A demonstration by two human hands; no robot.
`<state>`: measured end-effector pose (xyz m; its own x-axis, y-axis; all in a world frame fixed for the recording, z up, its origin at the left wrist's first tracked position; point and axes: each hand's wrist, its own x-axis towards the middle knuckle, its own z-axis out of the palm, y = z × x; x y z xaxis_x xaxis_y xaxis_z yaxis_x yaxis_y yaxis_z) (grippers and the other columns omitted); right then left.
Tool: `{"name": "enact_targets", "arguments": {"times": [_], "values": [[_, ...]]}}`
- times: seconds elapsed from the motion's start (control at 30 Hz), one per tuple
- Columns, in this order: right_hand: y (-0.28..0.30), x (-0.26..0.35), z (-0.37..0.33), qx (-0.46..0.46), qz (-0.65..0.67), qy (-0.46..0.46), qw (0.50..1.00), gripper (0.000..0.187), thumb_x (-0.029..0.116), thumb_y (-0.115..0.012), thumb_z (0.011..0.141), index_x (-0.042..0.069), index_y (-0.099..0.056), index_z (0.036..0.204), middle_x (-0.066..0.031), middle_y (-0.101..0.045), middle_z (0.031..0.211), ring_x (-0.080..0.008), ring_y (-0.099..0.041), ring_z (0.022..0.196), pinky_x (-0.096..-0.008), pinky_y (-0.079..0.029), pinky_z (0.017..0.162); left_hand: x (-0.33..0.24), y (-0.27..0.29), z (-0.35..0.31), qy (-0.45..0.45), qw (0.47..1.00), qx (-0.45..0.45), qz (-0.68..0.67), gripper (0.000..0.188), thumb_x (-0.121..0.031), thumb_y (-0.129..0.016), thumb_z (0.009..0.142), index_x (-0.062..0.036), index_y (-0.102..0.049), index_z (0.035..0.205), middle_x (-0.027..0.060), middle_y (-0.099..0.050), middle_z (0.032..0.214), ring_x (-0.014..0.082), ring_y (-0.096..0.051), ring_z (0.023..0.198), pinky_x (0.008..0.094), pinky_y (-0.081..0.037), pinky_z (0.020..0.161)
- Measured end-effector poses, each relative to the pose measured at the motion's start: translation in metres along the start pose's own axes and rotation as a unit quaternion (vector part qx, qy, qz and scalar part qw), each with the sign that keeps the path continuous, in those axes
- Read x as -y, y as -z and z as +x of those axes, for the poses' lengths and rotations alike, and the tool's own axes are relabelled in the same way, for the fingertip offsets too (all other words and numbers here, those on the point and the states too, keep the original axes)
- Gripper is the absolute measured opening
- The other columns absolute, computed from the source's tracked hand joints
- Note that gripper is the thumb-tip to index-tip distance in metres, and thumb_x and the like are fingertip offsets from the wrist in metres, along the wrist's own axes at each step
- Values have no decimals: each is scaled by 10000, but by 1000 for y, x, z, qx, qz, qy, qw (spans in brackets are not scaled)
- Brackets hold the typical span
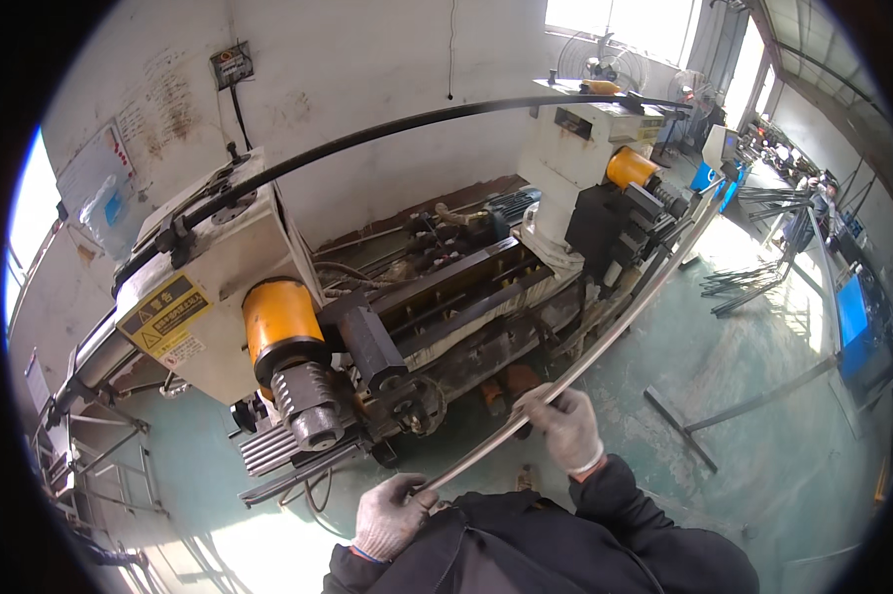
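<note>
A long, slender pale metal bar (615, 330) runs slantwise in front of my body, up toward the far right. My left hand (392, 517), in a greyish-white knit glove, is closed around its near end. Farther along, my right hand (568, 428), gloved alike, grips the bar with thumb and fingers. Beyond both hands stands a cream-coloured machine (204, 322) with two heads. Its near head carries an orange cylinder (283, 322) and a ridged steel spindle (308, 401). A matching orange cylinder (630, 168) shows on the far head, close to the bar's far stretch.
Several metal bars (268, 450) lie below the near spindle. A black rail (397, 121) spans both heads. On the right, a metal frame (684, 428) rests on the green floor, with stacked dark bars (748, 282) farther off. A rack (100, 460) stands at left.
</note>
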<state>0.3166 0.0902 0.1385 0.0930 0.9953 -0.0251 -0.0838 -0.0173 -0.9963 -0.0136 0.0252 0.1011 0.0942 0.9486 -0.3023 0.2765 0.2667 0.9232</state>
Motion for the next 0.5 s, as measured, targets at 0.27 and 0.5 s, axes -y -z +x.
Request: {"name": "enact_targets", "arguments": {"times": [0.27, 0.5], "values": [[-44, 1, -29, 120, 21, -86, 989, 302, 222, -849, 1102, -23, -812, 1275, -64, -846, 1052, -104, -776, 960, -289, -632, 843, -10, -16, 12, -12, 991, 9, -129, 430, -221, -825, 1084, 69, -744, 1391, 128, -814, 1056, 174, -745, 877, 324, -610, 801], [-58, -11, -44, 234, -288, 210, 905, 846, 261, -969, 820, 66, -642, 1575, -157, -665, 1567, -403, -598, 1499, -507, -526, 1244, -31, -47, 21, 23, 959, 31, -282, 700, -607, -570, 1213, 39, -664, 1466, 162, -773, 1257, 256, -782, 1090, 382, -654, 916]]}}
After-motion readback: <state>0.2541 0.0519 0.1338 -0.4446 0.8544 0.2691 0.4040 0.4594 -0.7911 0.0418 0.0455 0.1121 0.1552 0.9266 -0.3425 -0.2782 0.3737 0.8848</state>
